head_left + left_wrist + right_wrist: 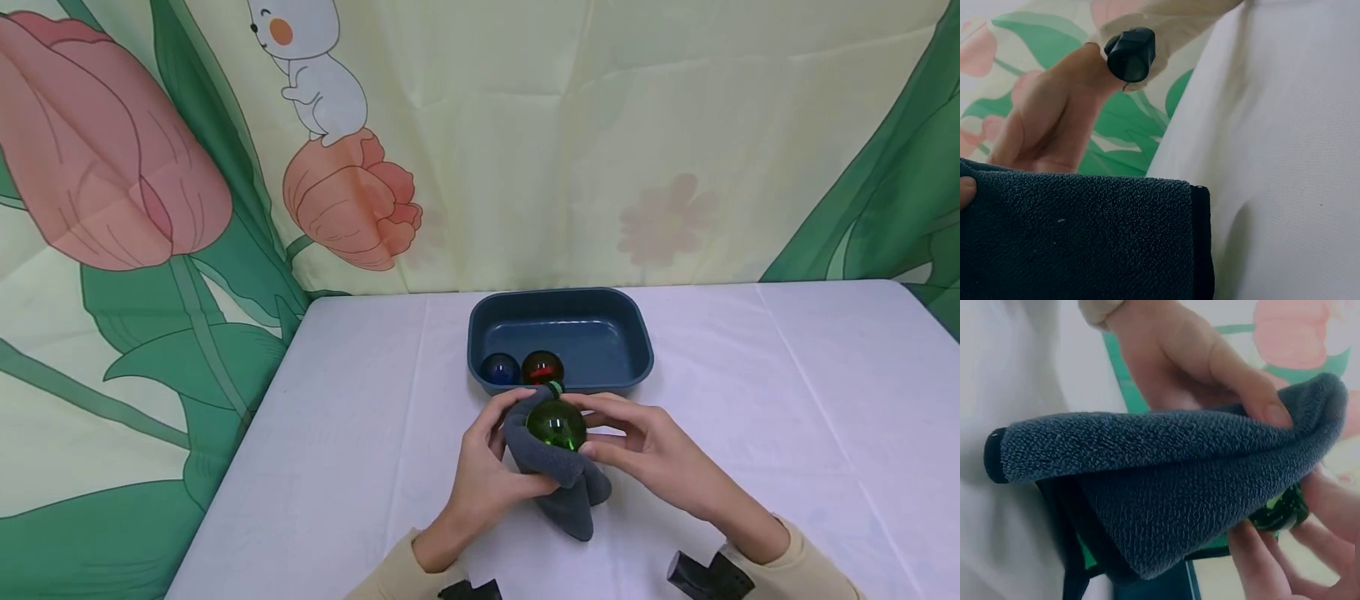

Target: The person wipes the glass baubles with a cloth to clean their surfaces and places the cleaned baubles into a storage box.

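Note:
A dark grey-blue cloth [573,496] drapes from my left hand [487,475], which grips it between thumb and fingers. Nestled against the cloth is a shiny green glass ball [555,423], pinched on its right side by the thumb and fingers of my right hand [652,446]. In the right wrist view the cloth [1166,487] hangs folded, with the left thumb pressing on it, and only part of the green ball [1282,509] shows below it. Cloth [1085,231] covers most of the lower left in the left wrist view.
Just beyond my hands stands a dark blue rectangular basin [645,346] on the white-covered table [360,433]. Inside its near left part lie a blue glass ball [500,368] and a red glass ball [542,367]. A printed curtain [525,167] hangs behind the table.

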Available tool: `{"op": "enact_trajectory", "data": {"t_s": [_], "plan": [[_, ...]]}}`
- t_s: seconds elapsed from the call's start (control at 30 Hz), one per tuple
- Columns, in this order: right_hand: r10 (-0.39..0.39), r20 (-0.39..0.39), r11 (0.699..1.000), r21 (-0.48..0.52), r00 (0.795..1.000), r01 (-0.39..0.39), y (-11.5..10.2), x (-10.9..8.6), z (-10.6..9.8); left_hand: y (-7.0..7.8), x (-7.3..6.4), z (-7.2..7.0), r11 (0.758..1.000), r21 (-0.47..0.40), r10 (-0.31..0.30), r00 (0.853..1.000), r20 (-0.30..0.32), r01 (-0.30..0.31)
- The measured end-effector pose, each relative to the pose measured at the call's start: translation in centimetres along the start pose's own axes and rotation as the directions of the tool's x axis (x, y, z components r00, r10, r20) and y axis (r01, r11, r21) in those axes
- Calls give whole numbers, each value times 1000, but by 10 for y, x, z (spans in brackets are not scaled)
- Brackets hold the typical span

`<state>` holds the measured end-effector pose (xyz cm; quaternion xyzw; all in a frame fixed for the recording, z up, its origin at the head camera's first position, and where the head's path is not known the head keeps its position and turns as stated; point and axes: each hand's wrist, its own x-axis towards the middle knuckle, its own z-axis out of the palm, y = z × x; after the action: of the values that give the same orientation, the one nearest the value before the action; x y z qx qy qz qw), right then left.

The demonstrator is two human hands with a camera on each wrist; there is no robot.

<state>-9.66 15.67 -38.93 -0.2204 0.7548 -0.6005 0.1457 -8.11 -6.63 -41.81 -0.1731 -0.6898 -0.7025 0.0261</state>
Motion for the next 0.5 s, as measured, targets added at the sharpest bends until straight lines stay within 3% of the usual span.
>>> {"op": "enact_trajectory", "data": {"t_s": [0.1,0.23,0.4,0.5], "plan": [[-34,-22,997,-65,999,33,-1,0,1,0,0,0,1000,-2,9,1000,-1,-9],[-165,-49,969,-194,985,153,-2,-2,2,-1,0,-1,1000,-6,14,1000,-1,-14],[-379,-12,873,-337,925,353,-2,-3,0,-1,1,-1,1000,-8,18,1000,8,-18],[-449,13,818,-396,894,416,0,-2,0,0,0,-1,1000,-12,23,1000,7,-23]]}}
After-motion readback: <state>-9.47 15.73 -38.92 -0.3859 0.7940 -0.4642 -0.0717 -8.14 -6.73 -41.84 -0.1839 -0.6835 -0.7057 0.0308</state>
